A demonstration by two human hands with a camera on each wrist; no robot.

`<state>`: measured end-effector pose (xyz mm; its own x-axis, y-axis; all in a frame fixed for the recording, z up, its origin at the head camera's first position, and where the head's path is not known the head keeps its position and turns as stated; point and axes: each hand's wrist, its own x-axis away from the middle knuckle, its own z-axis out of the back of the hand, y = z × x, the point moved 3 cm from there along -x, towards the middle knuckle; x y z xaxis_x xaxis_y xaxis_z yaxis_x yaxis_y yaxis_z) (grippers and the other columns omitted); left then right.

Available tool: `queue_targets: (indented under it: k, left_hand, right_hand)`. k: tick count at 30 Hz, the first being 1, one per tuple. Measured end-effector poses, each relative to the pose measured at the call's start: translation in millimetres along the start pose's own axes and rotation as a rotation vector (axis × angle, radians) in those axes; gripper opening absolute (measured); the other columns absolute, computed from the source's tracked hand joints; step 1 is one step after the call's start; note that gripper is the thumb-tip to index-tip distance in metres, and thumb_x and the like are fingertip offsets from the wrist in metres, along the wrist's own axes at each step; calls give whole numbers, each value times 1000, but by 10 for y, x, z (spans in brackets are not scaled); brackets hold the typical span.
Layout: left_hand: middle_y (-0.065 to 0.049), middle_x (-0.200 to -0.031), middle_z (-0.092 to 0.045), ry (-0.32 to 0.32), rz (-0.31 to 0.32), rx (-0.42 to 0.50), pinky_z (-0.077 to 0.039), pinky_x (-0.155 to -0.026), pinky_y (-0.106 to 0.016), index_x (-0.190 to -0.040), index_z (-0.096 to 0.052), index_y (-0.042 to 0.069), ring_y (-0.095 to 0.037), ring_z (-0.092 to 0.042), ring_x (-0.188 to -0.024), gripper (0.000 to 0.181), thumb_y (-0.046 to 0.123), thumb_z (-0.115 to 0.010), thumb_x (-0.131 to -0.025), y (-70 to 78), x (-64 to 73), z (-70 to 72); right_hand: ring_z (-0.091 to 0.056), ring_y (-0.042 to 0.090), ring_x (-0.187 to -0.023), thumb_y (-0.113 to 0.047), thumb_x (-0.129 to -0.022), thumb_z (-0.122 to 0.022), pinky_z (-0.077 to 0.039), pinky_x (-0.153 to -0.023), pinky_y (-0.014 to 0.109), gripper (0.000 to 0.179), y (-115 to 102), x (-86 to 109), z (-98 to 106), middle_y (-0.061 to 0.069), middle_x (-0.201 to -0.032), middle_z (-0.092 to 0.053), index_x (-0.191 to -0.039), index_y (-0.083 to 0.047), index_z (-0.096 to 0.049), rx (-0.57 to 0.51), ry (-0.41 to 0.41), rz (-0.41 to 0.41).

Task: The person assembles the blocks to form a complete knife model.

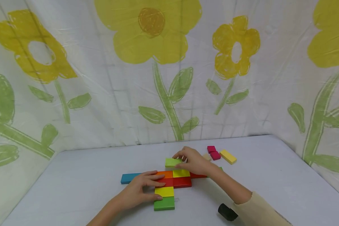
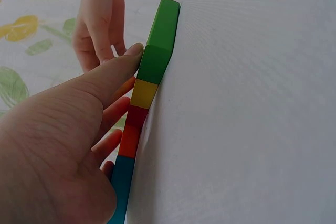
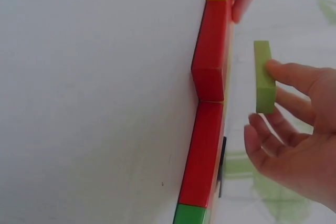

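My right hand [image 1: 197,161] pinches a light green block [image 1: 170,162] between thumb and fingers at the far side of a flat arrangement of coloured blocks. In the right wrist view, that light green block [image 3: 264,77] is apart from the red blocks [image 3: 211,51]. Fingers fairly straight, my left hand [image 1: 138,191] rests on the arrangement, its thumb at the green block [image 1: 164,205] nearest me. Beyond that lie a yellow block [image 1: 164,191], a red block [image 1: 182,182] and an orange block [image 1: 166,174]. A blue block [image 1: 130,178] extends to the left.
Two crimson blocks [image 1: 215,155] and a long yellow block [image 1: 228,156] lie at the back right of the white table [image 1: 73,188]. A small black object [image 1: 227,212] sits by my right sleeve. Behind the table hangs a flower-patterned curtain [image 1: 113,94].
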<state>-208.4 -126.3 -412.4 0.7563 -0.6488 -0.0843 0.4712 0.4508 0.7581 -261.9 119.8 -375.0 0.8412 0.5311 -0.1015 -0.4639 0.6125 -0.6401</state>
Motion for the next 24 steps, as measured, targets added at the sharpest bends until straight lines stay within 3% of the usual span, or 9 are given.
queue_targets:
  k: [24]
  left_hand:
    - [-4, -150, -63, 4, 0, -5, -37, -113, -74, -132, -76, 19, -45, -44, -148, 42, 36, -81, -94, -5, 5, -2]
  right_hand:
    - [-54, 15, -94, -23, -94, -81, -48, -72, 22, 32, -101, 526, 7, 0, -105, -62, -123, -9, -76, -62, -7, 10]
